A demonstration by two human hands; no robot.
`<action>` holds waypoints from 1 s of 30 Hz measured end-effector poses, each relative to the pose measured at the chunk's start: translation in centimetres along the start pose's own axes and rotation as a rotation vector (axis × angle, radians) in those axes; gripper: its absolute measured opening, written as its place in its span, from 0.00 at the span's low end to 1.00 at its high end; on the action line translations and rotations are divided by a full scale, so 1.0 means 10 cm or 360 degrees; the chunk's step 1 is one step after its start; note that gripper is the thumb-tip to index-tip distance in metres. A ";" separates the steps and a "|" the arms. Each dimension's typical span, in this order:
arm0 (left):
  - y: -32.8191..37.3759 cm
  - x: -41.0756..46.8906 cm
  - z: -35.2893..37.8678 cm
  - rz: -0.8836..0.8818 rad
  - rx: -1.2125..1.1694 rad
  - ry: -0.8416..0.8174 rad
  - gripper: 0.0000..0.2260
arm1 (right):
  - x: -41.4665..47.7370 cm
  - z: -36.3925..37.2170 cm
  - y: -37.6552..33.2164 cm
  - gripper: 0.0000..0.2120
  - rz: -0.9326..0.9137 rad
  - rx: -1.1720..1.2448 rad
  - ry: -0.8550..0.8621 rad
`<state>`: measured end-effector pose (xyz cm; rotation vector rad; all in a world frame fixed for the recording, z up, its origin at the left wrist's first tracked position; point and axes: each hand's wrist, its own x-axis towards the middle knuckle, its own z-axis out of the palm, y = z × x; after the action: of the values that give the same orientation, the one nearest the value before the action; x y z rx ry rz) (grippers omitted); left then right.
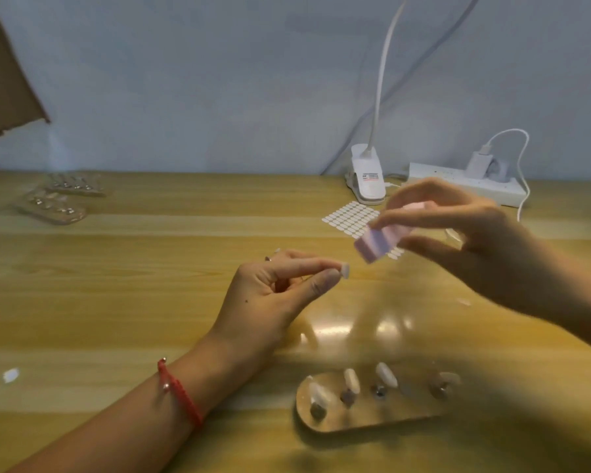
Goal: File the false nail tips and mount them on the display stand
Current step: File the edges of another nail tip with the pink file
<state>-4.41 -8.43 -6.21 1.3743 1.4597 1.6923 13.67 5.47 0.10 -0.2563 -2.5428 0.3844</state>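
Nearest, on the table (116, 319), lies the clear display stand (372, 416) with three mounted tips (352, 380) at its left end. Beyond it the left hand (270, 295) pinches a loose nail tip (344, 270). The right hand (475, 240) grips a pink buffer block (377, 244) just beside the tip, not touching. Filing well likely wants a firm pinch and short, light strokes. Farther off lies an adhesive tab sheet (350, 216).
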 end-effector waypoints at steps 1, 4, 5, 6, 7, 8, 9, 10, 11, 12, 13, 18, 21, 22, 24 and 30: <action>0.00 0.00 0.00 0.0013 0.0018 0.0000 0.11 | -0.02 0.05 -0.08 0.12 -0.0109 0.0032 -0.0062; 0.01 -0.02 0.02 0.0063 0.0078 0.0005 0.16 | -0.03 0.18 -0.21 0.14 -0.0292 0.0055 -0.0296; 0.03 -0.02 0.02 0.0077 0.0098 0.0033 0.15 | 0.01 0.16 -0.19 0.13 -0.0260 -0.0011 -0.0283; 0.04 -0.03 0.02 0.0082 0.0120 0.0070 0.13 | 0.06 0.12 -0.16 0.14 -0.0188 -0.0080 -0.0234; 0.05 -0.03 0.02 0.0084 0.0150 0.0108 0.11 | 0.10 0.07 -0.14 0.14 -0.0106 -0.0133 -0.0177; 0.06 -0.04 0.02 0.0087 0.0183 0.0138 0.10 | 0.13 0.02 -0.12 0.14 -0.0053 -0.0175 -0.0136; 0.06 -0.04 0.03 0.0098 0.0210 0.0160 0.09 | 0.13 0.00 -0.12 0.14 -0.0057 -0.0199 -0.0112; 0.07 -0.04 0.03 0.0115 0.0222 0.0178 0.09 | 0.11 0.00 -0.16 0.13 -0.0108 -0.0202 -0.0114; 0.07 -0.04 0.04 0.0131 0.0230 0.0188 0.10 | 0.10 0.04 -0.22 0.13 -0.0189 -0.0197 -0.0146; 0.07 -0.04 0.04 0.0144 0.0245 0.0185 0.10 | 0.07 0.09 -0.28 0.13 -0.0283 -0.0207 -0.0198; 0.07 -0.03 0.04 0.0152 0.0270 0.0174 0.11 | 0.05 0.14 -0.33 0.14 -0.0367 -0.0239 -0.0246; 0.07 -0.03 0.02 0.0108 0.0305 0.0173 0.07 | 0.11 -0.01 -0.16 0.14 -0.0088 -0.0330 -0.0073; 0.08 -0.03 0.03 0.0067 0.0273 0.0113 0.09 | 0.05 0.04 -0.20 0.12 -0.0217 -0.0246 -0.0064; 0.07 -0.03 0.03 0.0046 0.0252 0.0093 0.09 | 0.02 0.13 -0.25 0.13 -0.0326 -0.0234 -0.0125; 0.07 -0.03 0.03 0.0012 0.0185 0.0051 0.09 | 0.03 0.23 -0.26 0.14 -0.0431 -0.0317 -0.0179; 0.05 -0.01 0.00 0.0009 0.0121 0.0084 0.08 | 0.10 0.08 -0.23 0.13 -0.0177 -0.0203 0.0033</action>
<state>-4.25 -8.70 -5.76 1.3840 1.5656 1.7043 12.18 3.42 0.72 -0.1645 -2.5512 0.1761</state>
